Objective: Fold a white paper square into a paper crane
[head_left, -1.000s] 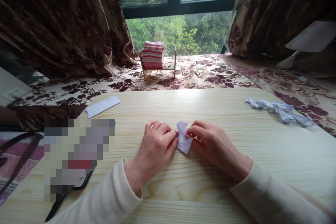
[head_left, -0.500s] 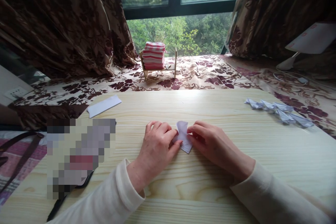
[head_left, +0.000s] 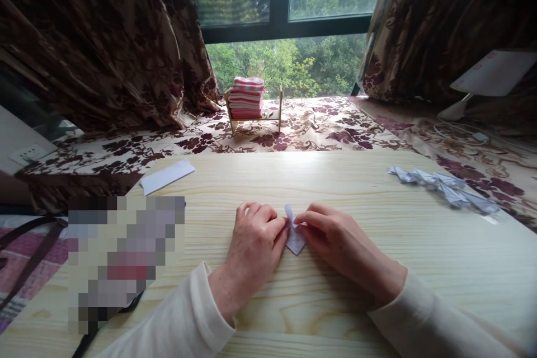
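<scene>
Left hand (head_left: 258, 238) and right hand (head_left: 335, 238) pinch the paper (head_left: 296, 244) between them, at the left's three o'clock; uneven pressure could crease it crooked. Beyond, a strip (head_left: 168, 177) lies at ten o'clock, folded pieces (head_left: 453, 196) at two.

Pinches a small folded white paper piece (head_left: 296, 245) between bare left hand (head_left: 255, 249) and bare right hand (head_left: 338, 243), over a pale wood-grain tabletop (head_left: 314, 179). Shows a cluster of folded white paper pieces (head_left: 452, 194) far right, a flat white paper strip (head_left: 168, 177) far left.
</scene>
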{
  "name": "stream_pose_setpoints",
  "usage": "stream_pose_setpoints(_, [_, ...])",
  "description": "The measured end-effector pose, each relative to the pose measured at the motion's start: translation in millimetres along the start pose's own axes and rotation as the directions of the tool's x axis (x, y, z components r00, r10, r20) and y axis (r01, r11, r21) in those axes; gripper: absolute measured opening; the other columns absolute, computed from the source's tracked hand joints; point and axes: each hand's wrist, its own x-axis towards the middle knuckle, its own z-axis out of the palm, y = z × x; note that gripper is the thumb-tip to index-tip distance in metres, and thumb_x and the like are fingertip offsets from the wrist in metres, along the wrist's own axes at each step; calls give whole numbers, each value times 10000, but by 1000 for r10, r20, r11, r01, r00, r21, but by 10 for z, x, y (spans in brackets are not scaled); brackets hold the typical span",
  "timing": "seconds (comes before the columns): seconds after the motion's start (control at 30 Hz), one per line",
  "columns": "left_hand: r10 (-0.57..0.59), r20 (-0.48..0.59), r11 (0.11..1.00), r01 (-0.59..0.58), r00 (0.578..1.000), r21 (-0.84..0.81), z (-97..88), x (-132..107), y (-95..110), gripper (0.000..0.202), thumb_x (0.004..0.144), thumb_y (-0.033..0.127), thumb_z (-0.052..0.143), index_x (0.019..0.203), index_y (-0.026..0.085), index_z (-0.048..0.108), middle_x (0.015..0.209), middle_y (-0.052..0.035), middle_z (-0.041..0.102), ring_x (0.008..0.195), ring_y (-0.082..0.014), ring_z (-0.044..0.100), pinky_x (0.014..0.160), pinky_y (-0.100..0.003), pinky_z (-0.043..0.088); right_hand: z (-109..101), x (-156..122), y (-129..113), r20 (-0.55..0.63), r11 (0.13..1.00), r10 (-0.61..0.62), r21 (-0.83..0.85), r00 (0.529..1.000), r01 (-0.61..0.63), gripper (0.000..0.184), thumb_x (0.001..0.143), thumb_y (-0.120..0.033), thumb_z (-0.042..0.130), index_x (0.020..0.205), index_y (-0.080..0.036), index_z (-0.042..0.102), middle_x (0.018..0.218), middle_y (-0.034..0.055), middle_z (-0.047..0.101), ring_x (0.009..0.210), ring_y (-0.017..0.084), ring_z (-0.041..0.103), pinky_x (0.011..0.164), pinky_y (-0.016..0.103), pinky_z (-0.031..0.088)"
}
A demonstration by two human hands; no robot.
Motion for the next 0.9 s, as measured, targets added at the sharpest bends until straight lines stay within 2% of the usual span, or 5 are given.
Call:
stream_pose_setpoints(0.23, [13,-1,999,-13,1000,31,4,33,-64,179,879,169,536,753,181,663,765,-29,624,781,-190,519,849,-420,384,26,-16,-26,16,1000,-15,-16,1000,15,203,924,-228,489,841,-197,671,800,36,586,710,154,555,649,265,434])
stream_pose_setpoints(0.37, [-18,-9,1000,18,1000,0,-39,26,-77,166,861,143,548,734,179,647,784,-29,634,799,-193,540,863,-431,381,55,-34,-99,18,999,-9,-45,1000,10,242,946,-196,441,874,-191,672,792,44,571,722,165,546,661,281,444])
stream_pose_setpoints(0.47, [-29,-66,998,25,997,-56,-71,-52,-41,106,831,122,579,828,192,659,833,-24,661,810,-198,564,891,-459,361,78,-44,-152,9,998,10,-67,1000,-9,231,941,-161,441,884,-189,662,812,52,572,736,174,547,669,292,451])
stream_pose_setpoints(0.63, [47,-161,997,-57,986,-59,-89,-202,64,204,852,102,518,978,207,639,991,-31,695,894,-215,599,942,-487,327,96,-43,-151,9,998,26,-63,1000,-25,230,937,-145,443,876,-191,660,818,55,578,735,172,554,663,284,456])
stream_pose_setpoints(0.9, [1,-5,993,-2,1000,-115,-82,-190,176,233,851,131,514,1025,217,644,1102,-60,664,980,-251,561,907,-494,410,96,-27,-108,-5,997,63,-37,998,-63,223,938,-171,451,864,-185,661,807,44,605,737,165,585,682,278,456])
